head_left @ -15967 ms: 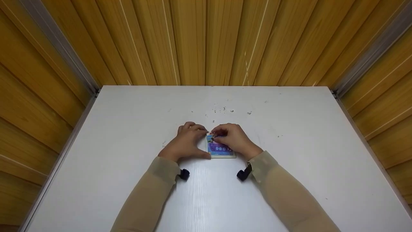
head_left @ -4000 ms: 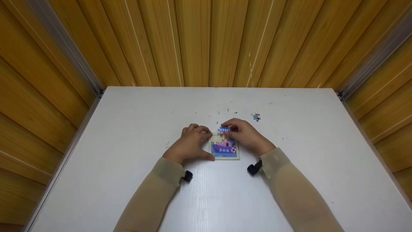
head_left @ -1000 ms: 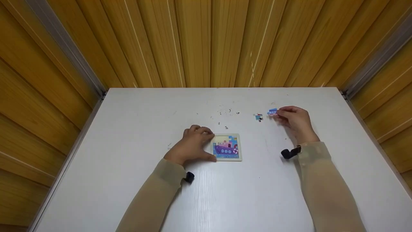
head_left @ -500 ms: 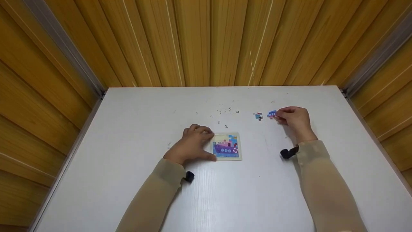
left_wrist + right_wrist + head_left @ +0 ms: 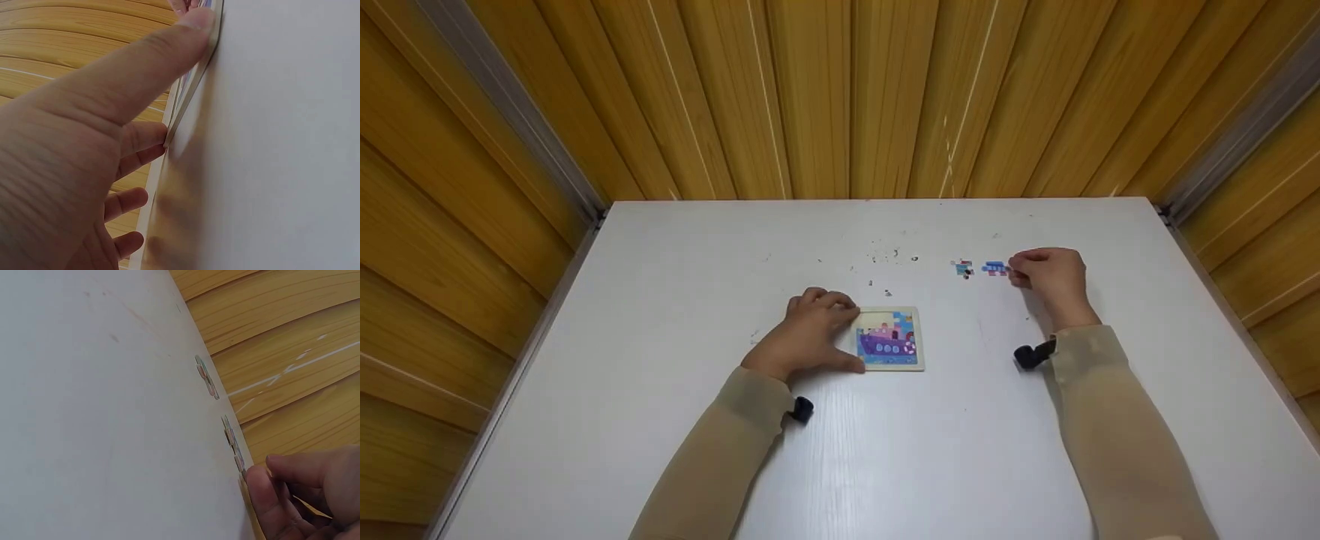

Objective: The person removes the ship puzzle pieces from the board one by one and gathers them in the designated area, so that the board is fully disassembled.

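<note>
Toward the middle of the table, my left hand (image 5: 808,334) grips the left side of a puzzle board (image 5: 920,352), thumb at the near corner and a finger at the far one. A purple-and-pink boat picture fills much of the board; bare pale backing shows at its upper left. Further right, my right hand (image 5: 1054,285) pinches the right end of a blue-and-pink puzzle piece (image 5: 994,267) lying flat. In the right wrist view, the piece (image 5: 232,444) meets my fingertips. The left wrist view has my thumb on the edge of the board (image 5: 194,84).
Another multicoloured puzzle piece (image 5: 963,268) lies just left of the blue one. Small dark marks (image 5: 887,293) dot the white table (image 5: 885,450) beyond the board. Wood-patterned panels (image 5: 810,97) stand behind and at both sides.
My right hand has carried the blue piece from above the board to the far right, where it has gone from tilted to flat. My left hand has stayed on the board.
</note>
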The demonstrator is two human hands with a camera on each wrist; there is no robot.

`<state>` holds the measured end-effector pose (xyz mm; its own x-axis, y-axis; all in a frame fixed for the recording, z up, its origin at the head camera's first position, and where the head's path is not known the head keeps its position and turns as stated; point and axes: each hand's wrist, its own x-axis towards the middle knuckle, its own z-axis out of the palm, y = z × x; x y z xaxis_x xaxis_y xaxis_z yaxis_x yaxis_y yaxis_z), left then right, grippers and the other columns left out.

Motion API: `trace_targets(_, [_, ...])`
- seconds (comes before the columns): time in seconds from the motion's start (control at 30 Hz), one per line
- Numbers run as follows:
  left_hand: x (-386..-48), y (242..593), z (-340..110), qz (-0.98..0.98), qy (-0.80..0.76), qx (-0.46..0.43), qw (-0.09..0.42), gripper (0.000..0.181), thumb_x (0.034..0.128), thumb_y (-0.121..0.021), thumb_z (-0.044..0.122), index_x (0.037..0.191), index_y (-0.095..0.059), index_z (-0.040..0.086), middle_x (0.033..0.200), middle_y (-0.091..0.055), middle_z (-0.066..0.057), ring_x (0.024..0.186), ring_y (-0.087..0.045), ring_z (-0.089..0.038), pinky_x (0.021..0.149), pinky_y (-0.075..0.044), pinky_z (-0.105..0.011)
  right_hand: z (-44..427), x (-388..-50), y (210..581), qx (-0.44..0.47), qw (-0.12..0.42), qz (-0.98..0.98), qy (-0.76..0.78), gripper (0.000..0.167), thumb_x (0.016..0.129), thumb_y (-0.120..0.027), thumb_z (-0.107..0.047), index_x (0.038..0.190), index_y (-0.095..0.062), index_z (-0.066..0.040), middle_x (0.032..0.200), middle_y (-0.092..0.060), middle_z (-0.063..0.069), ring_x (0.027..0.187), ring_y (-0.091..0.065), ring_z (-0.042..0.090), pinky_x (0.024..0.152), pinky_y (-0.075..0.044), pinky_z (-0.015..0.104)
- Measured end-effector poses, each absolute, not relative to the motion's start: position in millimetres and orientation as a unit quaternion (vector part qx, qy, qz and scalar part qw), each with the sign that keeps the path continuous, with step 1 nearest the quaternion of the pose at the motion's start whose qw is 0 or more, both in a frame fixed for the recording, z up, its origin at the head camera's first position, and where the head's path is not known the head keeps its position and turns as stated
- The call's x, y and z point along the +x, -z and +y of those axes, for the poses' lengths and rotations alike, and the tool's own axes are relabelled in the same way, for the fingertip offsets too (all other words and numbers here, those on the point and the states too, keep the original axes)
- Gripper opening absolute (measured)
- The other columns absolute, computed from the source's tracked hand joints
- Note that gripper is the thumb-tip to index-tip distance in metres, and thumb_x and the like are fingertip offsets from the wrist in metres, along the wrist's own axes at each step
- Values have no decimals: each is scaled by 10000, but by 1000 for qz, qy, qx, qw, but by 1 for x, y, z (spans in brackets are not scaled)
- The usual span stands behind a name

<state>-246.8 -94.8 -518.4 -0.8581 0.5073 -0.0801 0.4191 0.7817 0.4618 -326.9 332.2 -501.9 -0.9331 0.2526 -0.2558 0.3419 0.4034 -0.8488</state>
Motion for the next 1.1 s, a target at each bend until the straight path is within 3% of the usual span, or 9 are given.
trace_targets(0.27, [-247, 519, -94, 940, -218, 239, 106, 1035, 800, -976, 664, 1656, -605, 214, 1681, -561, 20, 1639, -345, -340, 1376, -250, -581, 327, -329, 496, 194, 26, 837, 511, 470, 1121, -723, -384, 1469, -733, -70, 1273, -772, 73, 970, -782, 81, 872, -633, 153])
trace_targets(0.43, [-248, 519, -94, 940, -219, 242, 102, 1034, 798, -976, 663, 1652, -610, 208, 1677, -563, 19, 1636, -349, -338, 1373, -253, -583, 320, -328, 493, 185, 34, 837, 514, 473, 1127, -701, -431, 1474, -721, -109, 1359, -724, 105, 1058, -739, 146, 904, -625, 162])
trace_targets(0.63, [-247, 519, -95, 939, -218, 244, 104, 1042, 796, -980, 660, 1655, -605, 206, 1680, -558, 29, 1629, -354, -332, 1372, -254, -580, 310, -326, 490, 158, 29, 844, 511, 462, 1125, -700, -426, 1461, -698, -108, 1340, -678, 91, 1096, -687, 212, 907, -632, 215])
trace_targets(0.83, [-247, 517, -95, 939, -220, 244, 105, 1035, 801, -979, 656, 1656, -604, 209, 1687, -549, 19, 1631, -360, -346, 1364, -258, -591, 300, -324, 489, 131, 20, 847, 514, 425, 1104, -732, -370, 1422, -709, -89, 1239, -652, 29, 1022, -677, 196, 847, -616, 230])
trace_targets(1.1, [-248, 517, -95, 940, -212, 245, 106, 1048, 806, -968, 671, 1670, -587, 215, 1693, -543, 12, 1641, -355, -358, 1359, -263, -605, 284, -318, 482, 101, 34, 844, 526, 419, 1096, -741, -324, 1427, -702, -70, 1273, -638, 39, 1055, -690, 225, 861, -619, 262])
